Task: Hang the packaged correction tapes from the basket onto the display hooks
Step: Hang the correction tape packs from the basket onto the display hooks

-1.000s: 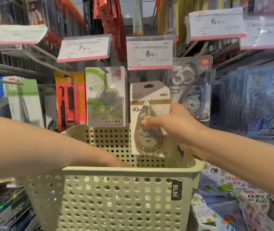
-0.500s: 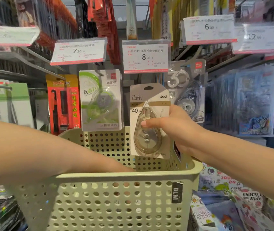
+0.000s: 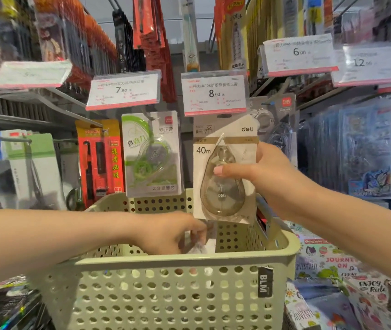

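Our right hand [image 3: 264, 177] pinches a grey "deli" 40m correction tape pack [image 3: 224, 170], thumb across its blister, card top just under the 8.00 price tag [image 3: 214, 92]. Left of that grip hangs a green correction tape pack [image 3: 152, 154]. Below it, our left hand [image 3: 170, 234] reaches inside the perforated green basket [image 3: 166, 294], fingers on something pale and blurred.

Single head-worn view, forward and slightly down, close over the basket [image 3: 166, 277], facing the hooks' price tags [image 3: 214, 92].
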Available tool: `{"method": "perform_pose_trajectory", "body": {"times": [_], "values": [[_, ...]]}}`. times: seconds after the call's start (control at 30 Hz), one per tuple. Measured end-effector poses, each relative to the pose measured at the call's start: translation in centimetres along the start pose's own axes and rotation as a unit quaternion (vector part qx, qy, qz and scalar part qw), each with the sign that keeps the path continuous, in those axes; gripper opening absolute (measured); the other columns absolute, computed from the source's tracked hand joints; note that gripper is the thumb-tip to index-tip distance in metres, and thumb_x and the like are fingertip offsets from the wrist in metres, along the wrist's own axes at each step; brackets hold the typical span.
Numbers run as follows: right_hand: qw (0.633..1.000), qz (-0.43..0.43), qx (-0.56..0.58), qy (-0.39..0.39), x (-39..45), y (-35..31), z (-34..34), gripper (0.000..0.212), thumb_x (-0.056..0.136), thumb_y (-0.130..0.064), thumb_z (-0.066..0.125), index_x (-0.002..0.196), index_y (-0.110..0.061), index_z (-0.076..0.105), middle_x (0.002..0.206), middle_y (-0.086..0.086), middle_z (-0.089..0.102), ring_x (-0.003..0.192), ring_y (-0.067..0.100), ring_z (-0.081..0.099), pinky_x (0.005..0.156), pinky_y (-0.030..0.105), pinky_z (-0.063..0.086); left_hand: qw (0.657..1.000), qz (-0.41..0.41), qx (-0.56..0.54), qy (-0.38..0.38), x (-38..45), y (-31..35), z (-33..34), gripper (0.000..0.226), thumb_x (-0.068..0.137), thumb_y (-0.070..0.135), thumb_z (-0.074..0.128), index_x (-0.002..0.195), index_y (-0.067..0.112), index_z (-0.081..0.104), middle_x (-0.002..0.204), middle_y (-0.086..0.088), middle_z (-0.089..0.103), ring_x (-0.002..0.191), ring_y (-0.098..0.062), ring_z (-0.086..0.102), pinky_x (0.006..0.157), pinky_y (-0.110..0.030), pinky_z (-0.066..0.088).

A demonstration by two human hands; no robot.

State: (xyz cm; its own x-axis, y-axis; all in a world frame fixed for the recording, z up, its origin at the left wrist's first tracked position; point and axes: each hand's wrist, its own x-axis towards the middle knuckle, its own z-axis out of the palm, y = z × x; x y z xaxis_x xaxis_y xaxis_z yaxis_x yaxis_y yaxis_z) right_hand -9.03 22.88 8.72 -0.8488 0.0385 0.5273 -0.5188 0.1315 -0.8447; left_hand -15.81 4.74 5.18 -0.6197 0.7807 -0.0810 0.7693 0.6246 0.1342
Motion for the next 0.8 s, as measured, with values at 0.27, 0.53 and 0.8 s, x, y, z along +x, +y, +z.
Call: {"method": "perform_pose_trajectory", "body": {"times": [0.27, 0.53, 0.8], "values": [[0.987, 0.117, 0.107, -0.006, 0.6, -0.9, -1.0, 0.023, 0.070, -0.008, 0.073, 0.093, -0.009, 0.071, 0.086, 0.004, 0.075, 0.076, 0.016, 0.071, 0.069, 0.026, 0.057, 0.988, 0.095, 0.047, 0.110, -2.2, -0.6, -1.0, 0.055, 0.076, 0.027, 0.074, 0.127, 0.023, 0.052, 0.116, 0.010, 0.052, 0.095, 0.006, 0.052, 0.076, -0.009, 0.047], [0.949, 0.239, 0.179, -0.102, -1.0, -0.8, -0.3, 0.037, 0.062, -0.012, 0.069, 0.099, -0.007, 0.068, 0.085, 0.013, 0.074, 0.071, 0.026, 0.072, 0.064, 0.037, 0.060, 0.962, 0.128, 0.086, 0.225, -3.9, -1.4, -1.0, 0.063, 0.072, 0.052, 0.072, 0.128, 0.029, 0.054, 0.111, 0.012, 0.052, 0.099, 0.004, 0.050, 0.081, -0.018, 0.049], [0.935, 0.268, 0.171, -0.158, -1.6, -1.4, 0.4, 0.040, 0.074, -0.010, 0.064, 0.114, -0.005, 0.065, 0.102, 0.016, 0.073, 0.088, 0.029, 0.072, 0.080, 0.043, 0.057, 0.949, 0.182, 0.029, 0.257, -3.8, -0.8, -0.9, 0.065, 0.073, 0.044, 0.074, 0.132, 0.034, 0.051, 0.141, 0.014, 0.046, 0.122, -0.001, 0.050, 0.085, -0.028, 0.054]]}}
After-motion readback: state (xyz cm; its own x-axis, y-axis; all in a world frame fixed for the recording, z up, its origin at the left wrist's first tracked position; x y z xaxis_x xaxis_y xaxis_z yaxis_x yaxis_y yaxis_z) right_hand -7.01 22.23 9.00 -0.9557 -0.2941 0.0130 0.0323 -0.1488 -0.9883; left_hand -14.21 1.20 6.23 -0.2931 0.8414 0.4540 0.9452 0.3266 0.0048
